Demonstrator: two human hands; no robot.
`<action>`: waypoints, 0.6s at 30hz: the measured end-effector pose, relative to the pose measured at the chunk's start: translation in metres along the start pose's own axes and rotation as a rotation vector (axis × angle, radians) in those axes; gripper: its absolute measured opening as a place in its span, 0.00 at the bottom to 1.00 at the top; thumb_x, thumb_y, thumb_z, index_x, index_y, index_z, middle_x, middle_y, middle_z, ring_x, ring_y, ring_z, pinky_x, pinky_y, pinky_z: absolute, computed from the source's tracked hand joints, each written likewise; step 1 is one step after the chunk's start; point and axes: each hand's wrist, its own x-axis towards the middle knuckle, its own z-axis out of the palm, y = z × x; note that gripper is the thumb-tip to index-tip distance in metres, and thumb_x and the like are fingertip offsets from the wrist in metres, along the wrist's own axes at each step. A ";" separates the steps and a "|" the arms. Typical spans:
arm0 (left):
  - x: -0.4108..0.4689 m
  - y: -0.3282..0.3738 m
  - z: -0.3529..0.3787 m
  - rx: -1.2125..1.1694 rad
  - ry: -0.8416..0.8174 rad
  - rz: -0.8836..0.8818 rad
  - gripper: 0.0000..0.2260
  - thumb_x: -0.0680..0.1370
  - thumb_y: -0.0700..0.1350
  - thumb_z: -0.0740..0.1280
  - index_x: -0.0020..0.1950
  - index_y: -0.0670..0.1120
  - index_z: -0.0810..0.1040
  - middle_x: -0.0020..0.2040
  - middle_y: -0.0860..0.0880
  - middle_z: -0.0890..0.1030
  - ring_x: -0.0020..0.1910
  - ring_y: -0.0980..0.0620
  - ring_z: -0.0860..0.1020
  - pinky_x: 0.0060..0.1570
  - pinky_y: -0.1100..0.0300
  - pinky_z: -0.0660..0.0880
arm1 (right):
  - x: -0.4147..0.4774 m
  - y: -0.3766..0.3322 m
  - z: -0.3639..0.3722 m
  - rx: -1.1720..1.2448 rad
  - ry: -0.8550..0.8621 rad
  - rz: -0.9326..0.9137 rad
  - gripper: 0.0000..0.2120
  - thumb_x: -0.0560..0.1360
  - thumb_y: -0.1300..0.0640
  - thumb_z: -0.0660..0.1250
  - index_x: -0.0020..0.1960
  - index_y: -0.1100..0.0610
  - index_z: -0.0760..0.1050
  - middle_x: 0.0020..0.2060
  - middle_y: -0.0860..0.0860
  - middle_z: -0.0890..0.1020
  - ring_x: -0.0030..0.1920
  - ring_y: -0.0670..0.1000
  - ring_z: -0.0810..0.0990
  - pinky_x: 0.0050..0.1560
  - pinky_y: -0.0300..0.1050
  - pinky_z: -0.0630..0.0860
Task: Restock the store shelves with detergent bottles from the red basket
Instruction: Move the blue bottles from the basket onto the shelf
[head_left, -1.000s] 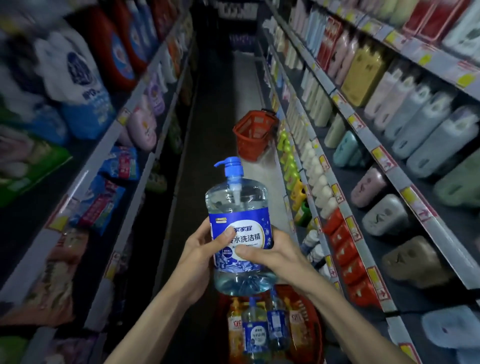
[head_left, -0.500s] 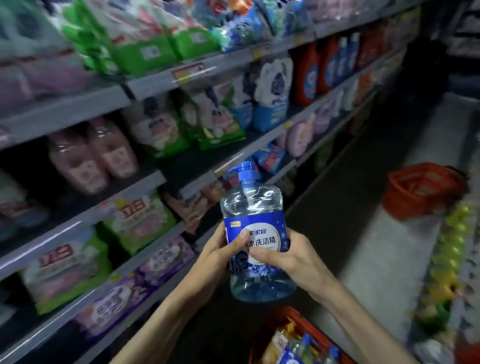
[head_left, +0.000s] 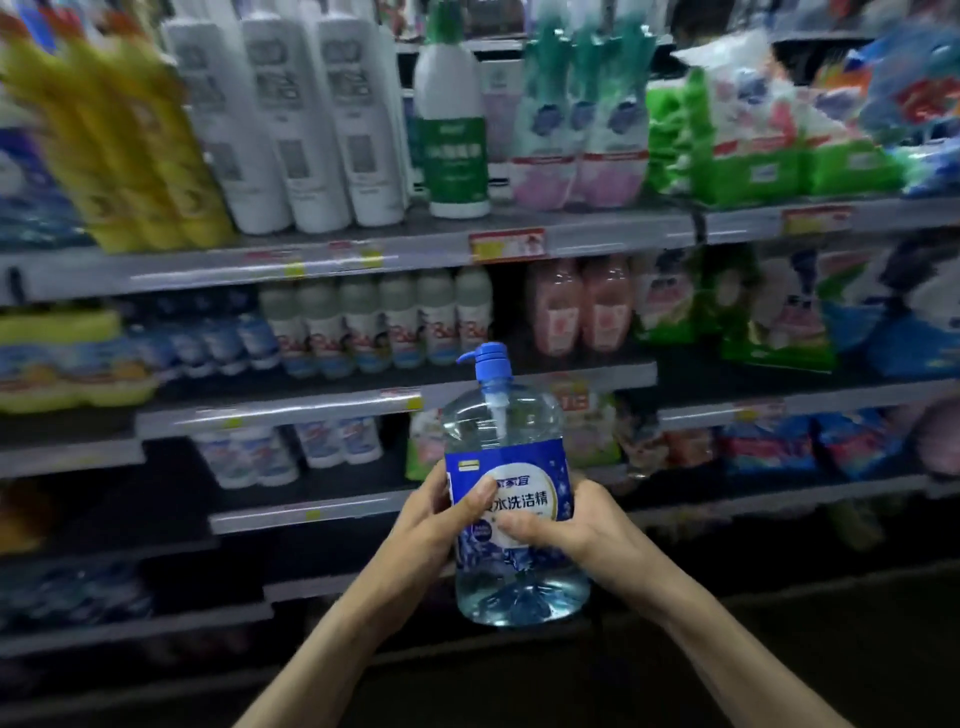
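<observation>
We judge the full detergent bottle heavy and slick; left hand and right hand fingers clamp its label band.

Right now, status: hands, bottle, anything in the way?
Grip: left hand and right hand both curled round pump bottle, upright. Not yet shelved, held in front of stocked shelves. Nothing visible between bottle and shelving.

One head-worn wide-angle view. It faces forward and slightly down, almost square onto the shelves at close range. The left hand, right hand and bottle occupy the lower centre of frame.
</observation>
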 end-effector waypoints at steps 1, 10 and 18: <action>-0.011 0.002 -0.022 -0.015 0.038 0.010 0.18 0.82 0.51 0.71 0.70 0.48 0.77 0.65 0.41 0.84 0.62 0.37 0.84 0.63 0.38 0.79 | 0.010 -0.004 0.021 -0.005 -0.033 0.004 0.15 0.77 0.58 0.77 0.63 0.58 0.82 0.54 0.56 0.89 0.56 0.56 0.88 0.61 0.55 0.84; -0.114 0.026 -0.202 0.037 0.273 0.079 0.16 0.83 0.49 0.69 0.70 0.47 0.76 0.62 0.43 0.86 0.59 0.41 0.86 0.56 0.47 0.83 | 0.077 -0.023 0.218 0.031 -0.223 0.015 0.20 0.73 0.57 0.80 0.63 0.56 0.80 0.54 0.56 0.89 0.55 0.57 0.89 0.57 0.53 0.85; -0.163 0.066 -0.312 0.067 0.446 0.188 0.17 0.82 0.48 0.69 0.72 0.52 0.74 0.63 0.46 0.85 0.60 0.44 0.86 0.58 0.50 0.83 | 0.135 -0.058 0.339 0.015 -0.319 -0.093 0.22 0.72 0.57 0.81 0.64 0.57 0.79 0.54 0.55 0.89 0.54 0.56 0.89 0.59 0.55 0.85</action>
